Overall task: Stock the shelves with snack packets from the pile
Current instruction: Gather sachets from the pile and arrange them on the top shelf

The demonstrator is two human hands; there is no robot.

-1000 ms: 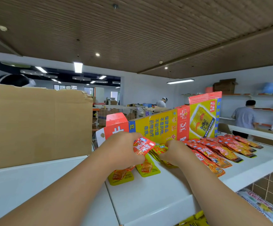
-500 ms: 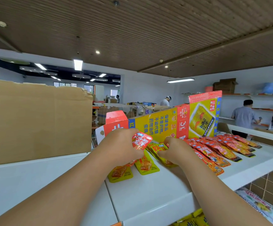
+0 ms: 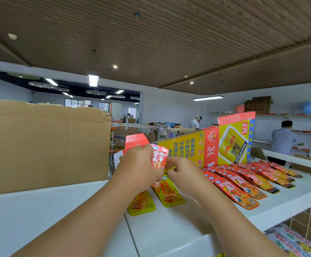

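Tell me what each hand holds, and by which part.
Left hand grips a bunch of snack packets around their middle. Right hand, fingers curled, meets their right edge; whether it grips is unclear.

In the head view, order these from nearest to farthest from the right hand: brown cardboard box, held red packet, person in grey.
1. Held red packet, beside the right hand.
2. Brown cardboard box, left on the shelf.
3. Person in grey, far right.
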